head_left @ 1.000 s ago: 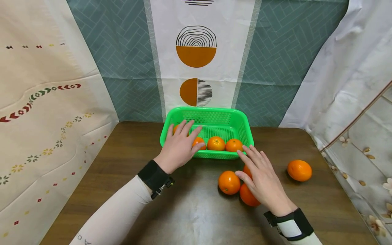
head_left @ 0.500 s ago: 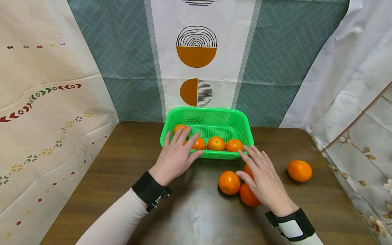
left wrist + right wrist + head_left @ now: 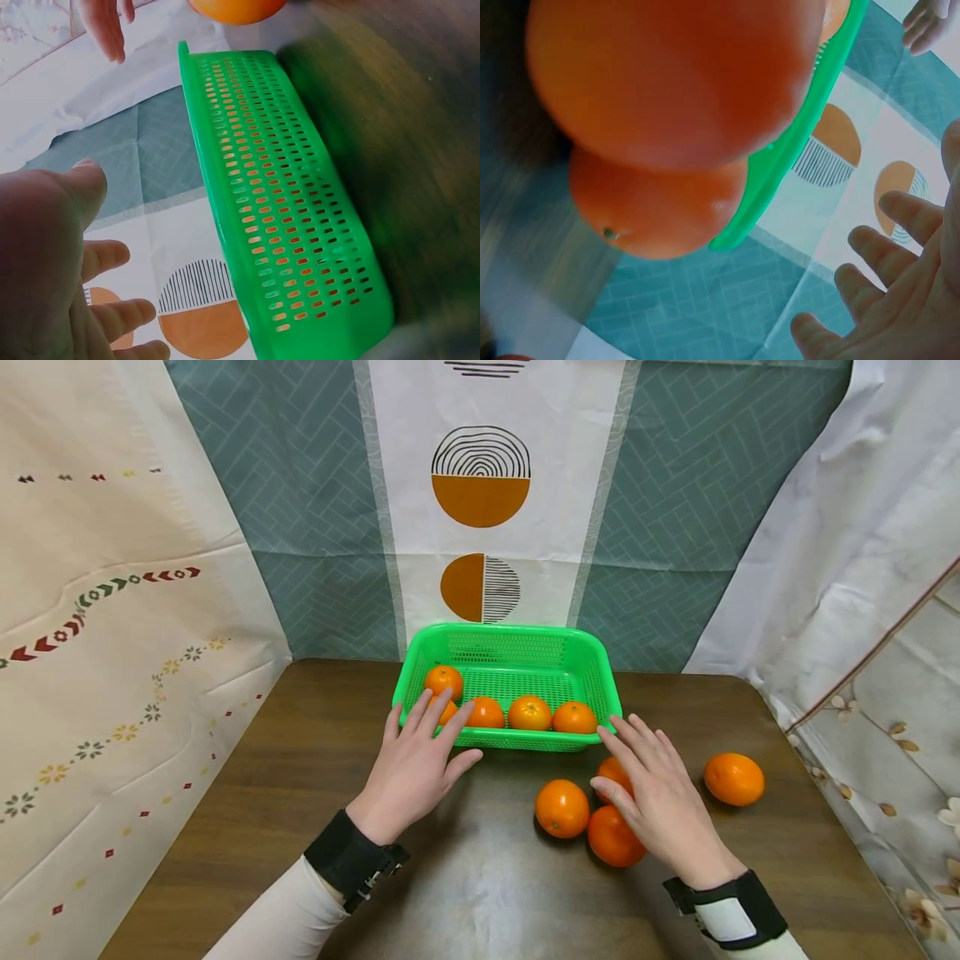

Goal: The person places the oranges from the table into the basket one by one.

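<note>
In the low middle of the head view, the left hand (image 3: 408, 768) is over the front left corner of the green basket (image 3: 525, 739). Its arm slants up from the bottom, left of the middle. The fingers are long and spread, the thumb sticks out to the right, and the hand holds nothing. Five oranges (image 3: 529, 713) sit in the basket, four in a row along the front and one behind at the left.

Right of the middle, the right hand (image 3: 663, 797) leans up and to the left, its arm coming from the bottom right. Its fingers are spread too, and it holds nothing. Three loose oranges (image 3: 562, 808) make a little bunch on the brown table (image 3: 480, 893), and the hand covers part of two. One lone orange (image 3: 734, 779) lies farther right.

In the left wrist view, the left hand fills the lower left, thumb on top, fingers a bit bent. There is a gap between it and the basket.

In the right wrist view, the right hand is at the lower right, fingers apart and pointing left. Two big oranges fill the upper left.
</note>
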`<state>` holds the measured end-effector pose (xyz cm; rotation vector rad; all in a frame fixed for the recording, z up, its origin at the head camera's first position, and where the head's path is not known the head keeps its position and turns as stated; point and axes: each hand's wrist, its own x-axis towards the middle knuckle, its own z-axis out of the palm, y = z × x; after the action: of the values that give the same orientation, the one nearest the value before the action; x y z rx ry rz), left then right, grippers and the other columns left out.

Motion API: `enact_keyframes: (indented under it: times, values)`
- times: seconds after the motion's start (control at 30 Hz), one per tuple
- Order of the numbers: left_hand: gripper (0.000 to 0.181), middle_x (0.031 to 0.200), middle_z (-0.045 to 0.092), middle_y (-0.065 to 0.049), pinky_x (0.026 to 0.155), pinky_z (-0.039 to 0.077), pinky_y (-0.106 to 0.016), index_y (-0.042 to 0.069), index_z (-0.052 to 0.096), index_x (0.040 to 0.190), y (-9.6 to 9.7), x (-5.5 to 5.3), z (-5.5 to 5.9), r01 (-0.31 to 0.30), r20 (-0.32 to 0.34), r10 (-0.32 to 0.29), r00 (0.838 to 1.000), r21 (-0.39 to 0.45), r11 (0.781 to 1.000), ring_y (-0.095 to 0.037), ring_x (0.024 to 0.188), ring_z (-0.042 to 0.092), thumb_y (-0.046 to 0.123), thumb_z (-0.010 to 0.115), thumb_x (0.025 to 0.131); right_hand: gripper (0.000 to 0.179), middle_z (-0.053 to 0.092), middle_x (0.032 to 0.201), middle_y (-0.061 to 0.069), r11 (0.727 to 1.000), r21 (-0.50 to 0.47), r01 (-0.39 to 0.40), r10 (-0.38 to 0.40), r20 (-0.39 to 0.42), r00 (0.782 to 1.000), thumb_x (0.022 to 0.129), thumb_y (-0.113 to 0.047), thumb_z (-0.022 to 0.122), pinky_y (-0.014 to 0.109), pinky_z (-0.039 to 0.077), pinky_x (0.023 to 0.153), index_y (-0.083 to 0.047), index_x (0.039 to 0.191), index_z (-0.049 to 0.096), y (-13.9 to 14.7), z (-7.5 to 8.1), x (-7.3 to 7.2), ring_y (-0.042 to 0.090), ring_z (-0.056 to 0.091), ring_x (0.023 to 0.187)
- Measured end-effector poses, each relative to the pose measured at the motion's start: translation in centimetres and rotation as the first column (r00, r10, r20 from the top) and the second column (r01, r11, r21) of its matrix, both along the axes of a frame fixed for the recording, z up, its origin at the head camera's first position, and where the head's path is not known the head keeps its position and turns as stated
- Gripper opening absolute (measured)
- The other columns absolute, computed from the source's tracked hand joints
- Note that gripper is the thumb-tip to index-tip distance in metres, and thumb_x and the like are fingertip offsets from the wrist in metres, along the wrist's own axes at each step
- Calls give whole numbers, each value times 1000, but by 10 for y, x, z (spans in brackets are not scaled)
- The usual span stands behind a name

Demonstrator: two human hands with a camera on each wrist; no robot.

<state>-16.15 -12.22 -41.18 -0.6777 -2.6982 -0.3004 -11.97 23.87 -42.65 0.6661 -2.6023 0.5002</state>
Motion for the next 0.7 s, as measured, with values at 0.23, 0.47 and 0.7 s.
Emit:
enact_keyframes:
  times: [0.23,0.47,0.7]
  values:
    - [70,175,39,-16,123,25,-77,19,51,168,-1,6,-6,7,-9,-7,1000,12,1000,-45,161,34,56,64,110,72,44,171,19,1000,15,18,-18,-8,1000,103,-29,79,53,11,135,-8,166,50,12,0,2,42,29,163]
    - [71,173,41,-19,122,26,-78,18,54,165,-4,9,-5,5,-44,-3,999,53,999,-48,160,35,55,70,107,71,44,171,21,997,35,65,-64,-13,998,104,-31,78,55,11,135,-6,165,50,27,1,1,42,29,163]
    - [72,173,40,-17,122,27,-78,18,54,166,-2,13,-6,19,-46,-17,999,48,999,-46,160,35,56,69,107,71,45,169,24,992,49,118,-118,-6,993,104,-30,79,60,10,134,-5,164,51,52,-2,-3,44,28,163]
